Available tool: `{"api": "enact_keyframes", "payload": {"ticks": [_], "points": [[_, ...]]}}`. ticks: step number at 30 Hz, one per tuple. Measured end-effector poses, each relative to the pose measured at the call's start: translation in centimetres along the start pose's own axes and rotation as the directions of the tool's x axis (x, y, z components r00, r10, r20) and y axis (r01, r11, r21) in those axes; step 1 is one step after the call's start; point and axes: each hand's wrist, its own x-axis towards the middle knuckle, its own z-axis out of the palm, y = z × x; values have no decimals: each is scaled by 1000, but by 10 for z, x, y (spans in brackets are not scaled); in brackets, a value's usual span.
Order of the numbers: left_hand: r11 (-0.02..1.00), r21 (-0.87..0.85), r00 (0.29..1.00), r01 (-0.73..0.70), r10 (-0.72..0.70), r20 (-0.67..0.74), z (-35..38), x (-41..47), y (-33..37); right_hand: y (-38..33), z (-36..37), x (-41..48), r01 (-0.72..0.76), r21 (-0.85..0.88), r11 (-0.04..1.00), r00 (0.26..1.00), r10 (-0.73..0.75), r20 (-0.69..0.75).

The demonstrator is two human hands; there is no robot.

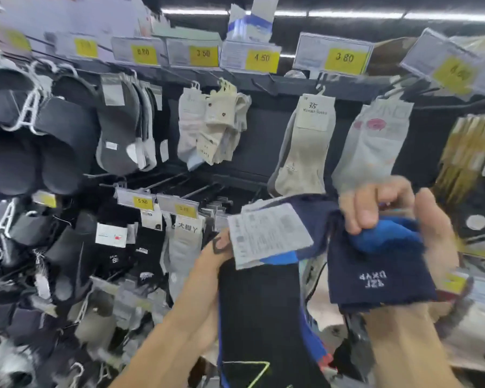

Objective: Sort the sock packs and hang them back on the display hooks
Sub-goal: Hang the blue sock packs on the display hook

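My left hand point(207, 264) holds a stack of dark sock packs point(261, 317) from behind, black on top with blue edges and a white paper label point(266, 233) at the upper end. My right hand point(398, 217) grips a navy and bright-blue sock pack point(375, 278) with white lettering, fingers curled over its top. Both hands are in front of the display wall, below a beige sock pack point(305, 144) and a light grey sock pack point(373, 147) that hang on hooks.
Black hooks point(179, 189) jut from the dark panel at mid height, some bare. Yellow price tags point(262, 58) line the top rail. Dark slippers point(39, 141) hang at the left, cream socks point(213, 127) in the middle, yellow packs point(465, 155) at the right.
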Motion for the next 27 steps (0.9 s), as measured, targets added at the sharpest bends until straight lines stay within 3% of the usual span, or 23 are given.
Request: {"api": "enact_keyframes", "payload": {"ticks": [1,2,5,6,8,10,12,16,18,22,27], "points": [[996,25,992,-81,79,95,-15,2,4,2,-13,-11,19,-140,990,998,-10,66],[995,-62,996,-83,83,9,-15,1,18,5,-21,-14,42,-309,950,994,-9,106],[993,-41,993,-109,111,35,-16,7,37,11,-29,-13,109,-771,627,993,-32,115],[988,25,980,-155,151,129,-15,14,43,17,-28,-12,133,-857,498,988,2,155],[967,124,975,-222,220,31,-15,27,47,33,-22,-10,201,-932,302,969,75,234],[957,104,962,-271,265,64,-25,32,46,50,-19,-3,222,-956,194,966,87,242],[953,116,959,-281,273,82,-34,46,50,68,-16,6,147,-974,171,985,61,159],[951,152,961,-268,252,117,-61,71,62,107,-10,23,-101,-962,253,995,49,-91],[949,135,952,-285,263,159,-75,84,73,120,-5,36,-162,-937,308,987,65,-149],[910,118,904,-398,367,219,-105,112,98,137,4,63,-104,-948,301,994,1,-108],[823,240,857,-515,488,167,-137,141,117,121,18,80,-76,-957,282,978,-168,-127]]}}
